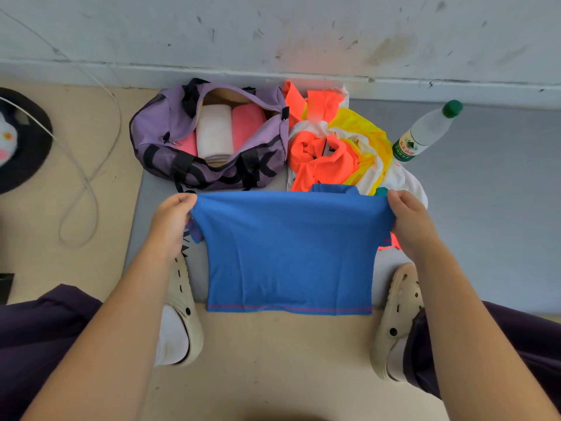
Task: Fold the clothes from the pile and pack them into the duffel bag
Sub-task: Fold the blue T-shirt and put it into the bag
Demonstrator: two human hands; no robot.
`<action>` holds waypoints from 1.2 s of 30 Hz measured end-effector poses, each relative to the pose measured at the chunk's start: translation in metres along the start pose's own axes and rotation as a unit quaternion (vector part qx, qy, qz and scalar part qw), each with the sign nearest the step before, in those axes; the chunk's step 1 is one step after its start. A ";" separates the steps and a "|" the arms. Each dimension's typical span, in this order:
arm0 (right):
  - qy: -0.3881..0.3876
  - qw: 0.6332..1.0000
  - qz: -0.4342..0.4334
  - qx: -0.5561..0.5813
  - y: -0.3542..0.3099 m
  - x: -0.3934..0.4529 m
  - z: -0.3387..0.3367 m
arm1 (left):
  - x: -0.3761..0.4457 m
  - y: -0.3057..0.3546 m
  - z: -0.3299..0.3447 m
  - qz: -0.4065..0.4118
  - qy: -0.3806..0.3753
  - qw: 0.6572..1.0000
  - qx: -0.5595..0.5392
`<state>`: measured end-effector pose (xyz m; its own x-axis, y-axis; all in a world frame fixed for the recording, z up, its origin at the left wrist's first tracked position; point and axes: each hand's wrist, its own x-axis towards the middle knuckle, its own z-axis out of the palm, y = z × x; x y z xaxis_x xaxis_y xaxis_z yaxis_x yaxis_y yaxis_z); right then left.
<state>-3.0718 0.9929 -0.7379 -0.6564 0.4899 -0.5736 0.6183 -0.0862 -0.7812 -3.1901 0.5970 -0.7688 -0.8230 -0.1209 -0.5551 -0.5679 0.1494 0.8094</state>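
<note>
Fingers of left hand (170, 220) and right hand (408, 221) curled, pinching top corners of blue shirt (290, 253); shirt hangs between forearms, before open duffel bag (170, 129) and clothes pile (334, 147).

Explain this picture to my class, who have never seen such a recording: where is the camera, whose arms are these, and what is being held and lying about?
There is no machine here. The single picture comes from a wide-angle camera worn on a person's head, looking down at their own arms.

The left hand and the right hand each pinch a top corner of a bright blue fabric T-shirt, holding it spread out; that is the grip.

On the floor beyond it sits an open purple duffel bag with black straps, already holding a rolled white garment and pink ones. To its right lies a loose pile of orange, yellow and white clothes, not yet folded. A clear plastic water bottle with a green cap lies beside the pile. The person's cream clogs show below.
</note>
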 end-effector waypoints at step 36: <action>-0.086 0.964 0.105 -0.228 0.104 -0.006 0.014 | -0.027 -0.107 0.005 -0.079 -0.071 0.938 0.330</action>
<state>-3.0096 0.9691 -0.8190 -0.5343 0.3481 -0.7703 0.8451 0.2413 -0.4771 -3.1074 0.5894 -0.8418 -0.6949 -0.0680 -0.7159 -0.5301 0.7211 0.4461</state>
